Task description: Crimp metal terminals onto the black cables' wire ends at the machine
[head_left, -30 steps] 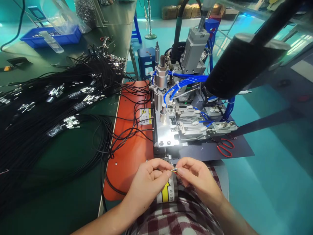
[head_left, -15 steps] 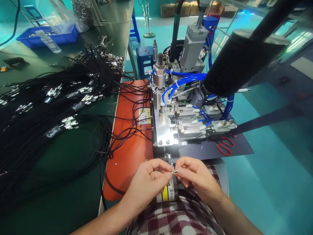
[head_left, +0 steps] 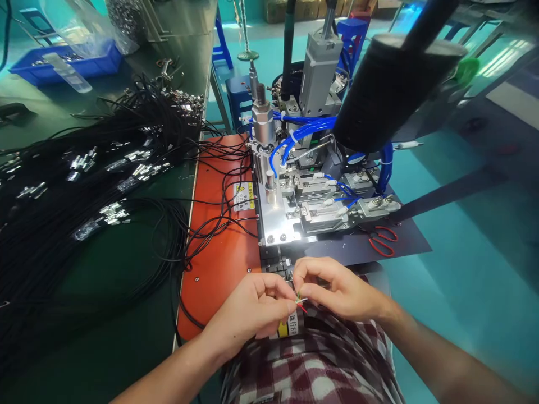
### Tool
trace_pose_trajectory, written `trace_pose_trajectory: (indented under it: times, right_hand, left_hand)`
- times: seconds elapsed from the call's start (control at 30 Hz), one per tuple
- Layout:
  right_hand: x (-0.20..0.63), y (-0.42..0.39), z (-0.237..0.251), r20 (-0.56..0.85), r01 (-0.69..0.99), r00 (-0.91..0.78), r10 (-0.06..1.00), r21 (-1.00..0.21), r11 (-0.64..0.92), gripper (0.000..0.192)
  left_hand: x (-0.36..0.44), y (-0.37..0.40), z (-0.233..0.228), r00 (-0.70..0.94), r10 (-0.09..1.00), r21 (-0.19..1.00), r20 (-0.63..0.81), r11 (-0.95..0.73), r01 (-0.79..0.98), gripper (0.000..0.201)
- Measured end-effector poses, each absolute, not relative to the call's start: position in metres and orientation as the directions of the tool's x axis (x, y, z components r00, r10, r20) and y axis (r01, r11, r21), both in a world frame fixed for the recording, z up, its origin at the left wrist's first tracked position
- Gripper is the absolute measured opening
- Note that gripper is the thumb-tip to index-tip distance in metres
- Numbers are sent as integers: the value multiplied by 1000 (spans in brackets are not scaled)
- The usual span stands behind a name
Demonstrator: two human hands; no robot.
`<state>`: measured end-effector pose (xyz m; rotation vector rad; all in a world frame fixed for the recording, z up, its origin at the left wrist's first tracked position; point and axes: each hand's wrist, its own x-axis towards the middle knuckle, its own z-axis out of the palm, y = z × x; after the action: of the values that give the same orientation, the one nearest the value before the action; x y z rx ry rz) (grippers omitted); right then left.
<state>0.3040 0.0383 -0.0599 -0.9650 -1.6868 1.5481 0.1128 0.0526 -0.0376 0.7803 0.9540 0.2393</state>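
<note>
My left hand (head_left: pixel 248 306) is closed in a pinch on the end of a cable whose thin coloured wires (head_left: pixel 302 306) fan out past the fingertips. A red wire points down to the right, a white one points right, and a green one rises toward my other hand. My right hand (head_left: pixel 341 289) pinches the green wire between thumb and forefinger. The cable's body is hidden inside my left hand. Both hands are above my lap, just in front of a metal machine (head_left: pixel 278 219) and over a label with yellow and black marks (head_left: pixel 290 325).
Left of the machine is an orange-red plate (head_left: pixel 223 269) with black cables (head_left: pixel 227 196) across it. Bundles of cables with metal connectors (head_left: pixel 113 213) cover the green table (head_left: pixel 101 264). Red-handled scissors (head_left: pixel 383 241) lie to the right. A black cylinder (head_left: pixel 379 95) overhangs the machine.
The wires have spread apart, with the red one now standing out on its own. My right hand has shifted slightly up and left, and the whole view has moved a little.
</note>
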Motion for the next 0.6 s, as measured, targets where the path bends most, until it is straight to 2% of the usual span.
trace_pose_trajectory:
  times: [0.13,0.27,0.4,0.5,0.6]
  right_hand:
    - [305,38,-55,-8,104,-512,859,-993,53,11]
    - [302,33,-59,-81,-35,-482,872,-993,-112,12]
    - [296,27,-70,-143,-231,-485,862,-930,-285,14]
    - [293,24,-76,-143,-304,-482,864,-898,-318,16]
    - [292,23,-78,-141,-301,-476,868,-901,-311,16]
  left_hand:
    - [110,52,-40,609,515,692,-603,718,78,12]
    - [110,52,-41,634,504,663,-587,748,19,14]
    - [110,52,-41,662,474,626,-581,780,-9,15]
    - [108,52,-42,688,461,620,-561,784,-19,15]
    - [106,53,-43,698,455,624,-553,781,-15,15]
